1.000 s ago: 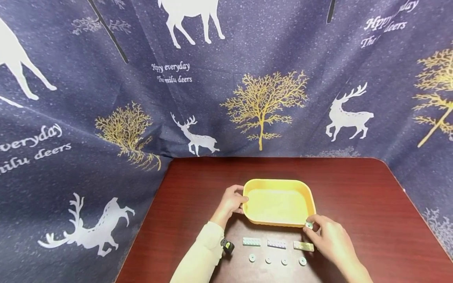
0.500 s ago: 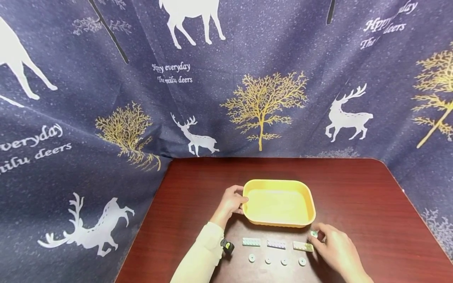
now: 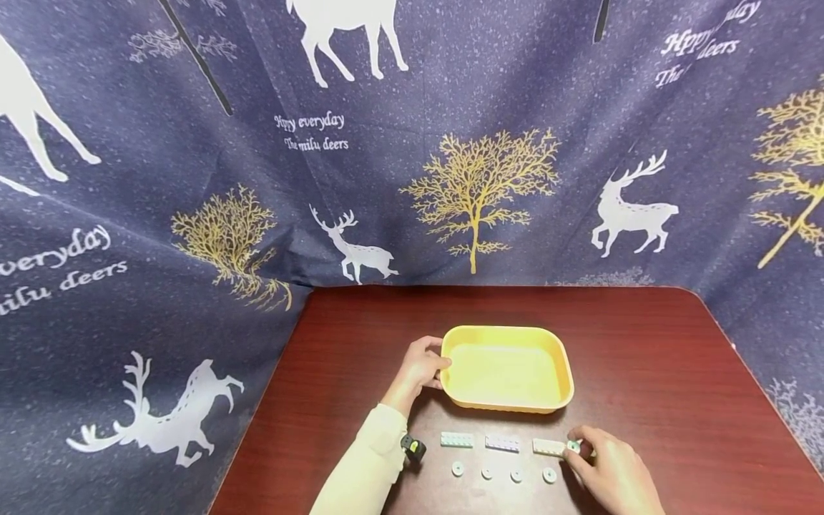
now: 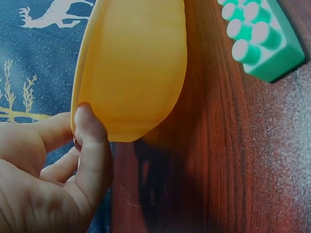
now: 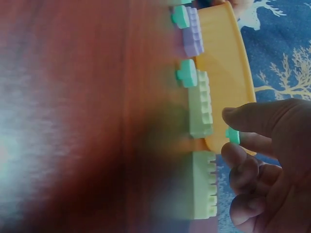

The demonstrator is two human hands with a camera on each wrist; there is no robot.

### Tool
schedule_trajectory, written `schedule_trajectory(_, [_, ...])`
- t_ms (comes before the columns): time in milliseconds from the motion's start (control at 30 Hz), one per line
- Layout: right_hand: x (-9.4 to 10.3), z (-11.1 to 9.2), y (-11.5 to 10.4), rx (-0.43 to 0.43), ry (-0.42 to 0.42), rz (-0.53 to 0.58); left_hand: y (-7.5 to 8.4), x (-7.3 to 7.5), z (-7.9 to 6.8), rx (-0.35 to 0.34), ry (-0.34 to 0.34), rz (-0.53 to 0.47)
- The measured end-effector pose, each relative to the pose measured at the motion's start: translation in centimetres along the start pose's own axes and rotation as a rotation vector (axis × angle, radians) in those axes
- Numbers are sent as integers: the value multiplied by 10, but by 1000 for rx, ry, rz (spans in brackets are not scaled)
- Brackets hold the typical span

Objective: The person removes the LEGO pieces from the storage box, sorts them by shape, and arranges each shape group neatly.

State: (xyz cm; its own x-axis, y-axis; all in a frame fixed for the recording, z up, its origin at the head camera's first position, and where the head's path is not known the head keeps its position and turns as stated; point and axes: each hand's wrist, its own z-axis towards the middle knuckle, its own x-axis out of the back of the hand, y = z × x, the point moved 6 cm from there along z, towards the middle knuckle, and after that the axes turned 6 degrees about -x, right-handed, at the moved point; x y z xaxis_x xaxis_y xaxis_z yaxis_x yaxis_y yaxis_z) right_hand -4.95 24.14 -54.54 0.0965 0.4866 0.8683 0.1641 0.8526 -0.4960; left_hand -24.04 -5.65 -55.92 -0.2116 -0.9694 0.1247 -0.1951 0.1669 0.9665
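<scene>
My left hand (image 3: 421,363) grips the left wall of a yellow plastic tray (image 3: 465,402). In the left wrist view its thumb lies inside the rim and its fingers behind it. My right hand (image 3: 611,468) pinches a small green toy wheel (image 3: 574,445) between thumb and finger, just right of a pale yellow-green building brick (image 3: 547,448). In the right wrist view, the same wheel (image 5: 233,135) shows near the thumb. A green brick (image 3: 457,440) and a purple brick (image 3: 502,444) lie left of the yellow-green one. Another pale green brick (image 5: 204,187) shows only in the right wrist view.
Several small pale wheels, one of them a wheel (image 3: 549,475) at the right end, form a row in front of the bricks. A dark red wooden table (image 3: 367,322) carries everything. A blue printed cloth (image 3: 386,179) hangs behind and to the sides.
My right hand has moved from the tray's near right corner towards me, carrying the wheel down to the yellow-green brick's right end. The left hand and tray stay put.
</scene>
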Motion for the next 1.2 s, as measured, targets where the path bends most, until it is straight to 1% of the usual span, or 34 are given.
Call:
schedule_trajectory(100, [-4,-3,2,1,6,-7,1,0,0,-4,3,9])
schedule_trajectory(267, [-9,-7,5,-12,-13,-6,0,0,0,4,0,5])
schedule_trajectory(533, [-11,-12,9,2,-32,-13,1,1,0,7,-1,1])
schedule_trajectory(733, [-12,-15,10,-24,-41,-31,1,1,1,17,-2,4])
schedule_trajectory(1033, [-15,-16,15,-75,-132,-25,1,1,2,11,4,17])
schedule_trajectory(1200, [-18,-19,18,-79,-147,-32,0,1,2,17,-2,15])
